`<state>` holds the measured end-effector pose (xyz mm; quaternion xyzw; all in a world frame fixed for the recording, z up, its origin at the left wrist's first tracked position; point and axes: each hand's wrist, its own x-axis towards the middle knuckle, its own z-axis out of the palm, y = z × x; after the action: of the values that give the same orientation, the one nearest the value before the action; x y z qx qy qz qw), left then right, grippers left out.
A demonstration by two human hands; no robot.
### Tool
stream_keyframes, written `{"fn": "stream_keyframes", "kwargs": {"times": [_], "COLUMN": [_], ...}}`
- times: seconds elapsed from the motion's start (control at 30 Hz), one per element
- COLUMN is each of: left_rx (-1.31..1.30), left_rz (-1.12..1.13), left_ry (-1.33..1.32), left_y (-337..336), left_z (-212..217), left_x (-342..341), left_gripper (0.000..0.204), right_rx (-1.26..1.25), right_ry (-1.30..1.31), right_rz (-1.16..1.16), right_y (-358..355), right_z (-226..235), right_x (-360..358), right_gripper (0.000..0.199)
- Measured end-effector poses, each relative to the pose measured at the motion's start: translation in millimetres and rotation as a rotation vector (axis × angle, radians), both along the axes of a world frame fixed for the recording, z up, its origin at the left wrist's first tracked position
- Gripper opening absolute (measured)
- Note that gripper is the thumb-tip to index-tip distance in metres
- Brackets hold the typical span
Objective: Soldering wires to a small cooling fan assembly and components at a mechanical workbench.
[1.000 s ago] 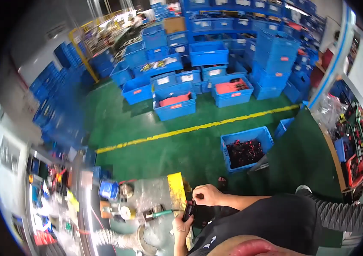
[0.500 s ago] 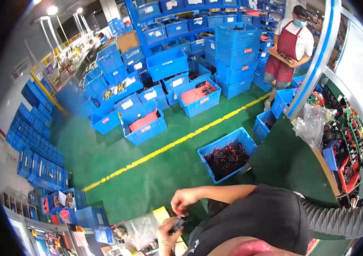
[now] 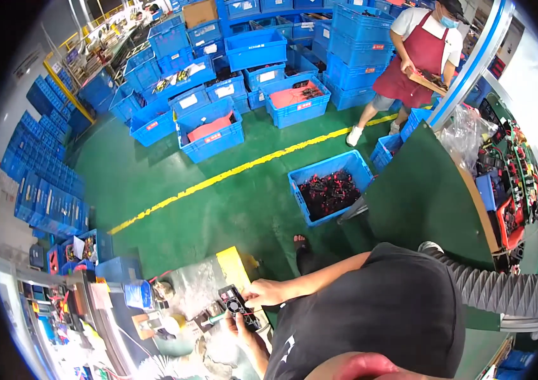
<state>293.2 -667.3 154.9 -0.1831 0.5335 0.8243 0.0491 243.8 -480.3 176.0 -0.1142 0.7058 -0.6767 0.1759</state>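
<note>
A small black device with a round cooling fan (image 3: 234, 306) is held over the workbench, its fan side showing. My left hand (image 3: 236, 327) grips it from below, fingers and thumb at its lower edge. At its upper right edge my right hand (image 3: 265, 294) is closed against it, fingertips partly hidden. A thin red wire runs beside the right hand. A green-handled tool (image 3: 217, 318) lies just left of the device, near my left hand.
The bench holds a clear plastic bag (image 3: 196, 282) and a yellow sheet (image 3: 233, 266). A blue crate (image 3: 294, 196) of black and red parts stands on the floor. Beyond it a person in a red apron (image 3: 408, 60) holds a tray. A grey hose (image 3: 503, 291) runs at right.
My hands have come together on the device, and its fan face now shows. The view has tilted down toward the bench. The person in the apron has stepped nearer.
</note>
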Motion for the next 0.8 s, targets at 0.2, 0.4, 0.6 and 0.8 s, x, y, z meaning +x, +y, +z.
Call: {"fn": "stream_keyframes", "kwargs": {"times": [0.2,0.4,0.6,0.8], "left_rx": [-0.35,-0.36,-0.837,-0.764], "left_rz": [-0.169,-0.153,-0.219,0.035], "left_ry": [0.21,0.173,0.085,0.132], "left_y": [-1.0,-36.9,-30.5,-20.2], "left_z": [34.5,12.5,29.1,9.5], "left_x": [22.3,45.3,54.9,57.6], "left_gripper": [0.053,0.06,0.059,0.031], "right_rx": [0.171,0.269,0.357,0.39], "right_ry": [-0.149,0.151,0.208,0.259], "right_rz": [-0.023,0.058,0.164,0.016], "right_y": [-19.4,-32.7,-32.5,-29.7], "right_z": [-12.4,8.0,23.2,21.6], "right_x": [24.2,18.2,11.8,20.1], "right_gripper": [0.041,0.043,0.042,0.039]}}
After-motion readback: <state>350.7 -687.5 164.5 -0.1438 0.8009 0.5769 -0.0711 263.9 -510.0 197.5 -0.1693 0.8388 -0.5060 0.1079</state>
